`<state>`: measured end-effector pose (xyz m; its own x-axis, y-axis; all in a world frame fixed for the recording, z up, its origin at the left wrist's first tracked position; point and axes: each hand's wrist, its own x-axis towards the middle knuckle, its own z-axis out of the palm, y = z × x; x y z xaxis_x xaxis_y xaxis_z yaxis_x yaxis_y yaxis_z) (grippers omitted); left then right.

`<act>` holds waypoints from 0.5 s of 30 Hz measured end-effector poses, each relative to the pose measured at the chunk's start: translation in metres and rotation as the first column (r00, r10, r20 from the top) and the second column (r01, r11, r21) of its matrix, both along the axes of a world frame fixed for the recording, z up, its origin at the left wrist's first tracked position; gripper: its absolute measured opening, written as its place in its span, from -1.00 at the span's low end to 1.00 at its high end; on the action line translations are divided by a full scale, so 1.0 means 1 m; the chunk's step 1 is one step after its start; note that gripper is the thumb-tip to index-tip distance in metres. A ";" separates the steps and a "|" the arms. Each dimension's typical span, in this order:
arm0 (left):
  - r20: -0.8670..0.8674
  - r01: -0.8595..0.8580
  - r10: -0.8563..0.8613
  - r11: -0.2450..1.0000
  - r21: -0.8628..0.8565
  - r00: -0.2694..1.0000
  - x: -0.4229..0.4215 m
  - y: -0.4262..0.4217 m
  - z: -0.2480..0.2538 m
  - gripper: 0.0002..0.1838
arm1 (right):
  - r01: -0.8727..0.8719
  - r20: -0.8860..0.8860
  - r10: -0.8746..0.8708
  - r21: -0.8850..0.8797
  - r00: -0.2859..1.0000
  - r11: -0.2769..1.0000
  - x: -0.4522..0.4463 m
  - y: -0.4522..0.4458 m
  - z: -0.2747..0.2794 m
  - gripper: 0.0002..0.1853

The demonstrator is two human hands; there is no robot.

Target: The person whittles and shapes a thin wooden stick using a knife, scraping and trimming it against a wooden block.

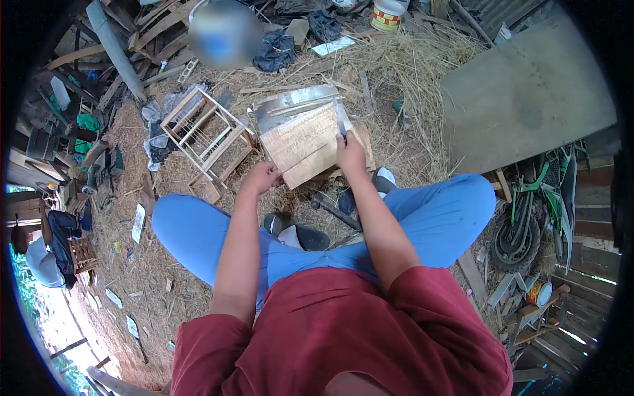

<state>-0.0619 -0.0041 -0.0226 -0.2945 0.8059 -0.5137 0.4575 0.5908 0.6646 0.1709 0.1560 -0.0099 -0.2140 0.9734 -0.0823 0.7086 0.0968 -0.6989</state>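
In front of my crossed legs lies a light wooden board (307, 145) with a lengthwise seam, on a grey metal-like sheet (271, 117). My right hand (351, 153) is closed on the dark handle of a knife (341, 119), whose blade points away from me at the board's right edge. Beside the board's near left corner my left hand (263, 177) has its fingers curled together; anything pinched in them is too small to make out. Thin wooden strips (300, 107) rest along the far edge. A hammer (335, 211) lies between my legs.
A small wooden frame (210, 135) stands to the left. Straw and scrap wood (148, 39) cover the ground. At right are a large flat panel (528, 86) and a motorbike wheel (515, 244). Another person (46, 257) sits at far left.
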 end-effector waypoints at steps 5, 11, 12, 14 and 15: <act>-0.102 0.156 -0.145 0.981 0.111 0.984 -0.002 -0.007 -0.031 -0.75 | -0.033 0.017 0.036 -0.158 0.999 0.987 0.009 -0.049 -0.028 -0.54; -0.045 0.140 -0.138 0.989 0.048 0.989 0.008 -0.011 -0.021 -0.73 | -0.037 0.055 0.048 -0.199 0.997 0.979 0.022 -0.057 -0.061 -0.47; -0.043 0.138 -0.136 0.989 0.047 0.990 0.008 -0.011 -0.022 -0.73 | -0.037 0.057 0.050 -0.201 0.997 0.979 0.023 -0.056 -0.062 -0.47; -0.176 0.187 -0.168 0.978 0.091 0.970 0.009 -0.012 -0.028 -0.71 | -0.068 0.069 0.085 -0.224 0.994 0.972 0.025 -0.053 -0.064 -0.47; -0.170 0.183 -0.167 0.979 0.089 0.971 0.011 -0.013 -0.024 -0.71 | -0.069 0.076 0.088 -0.229 0.993 0.971 0.025 -0.054 -0.063 -0.47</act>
<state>-0.0509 -0.0167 -0.0465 -0.2158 0.8984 -0.3825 0.6533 0.4240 0.6273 0.1956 0.1020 -0.0728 -0.2719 0.9081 -0.3185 0.7625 0.0014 -0.6469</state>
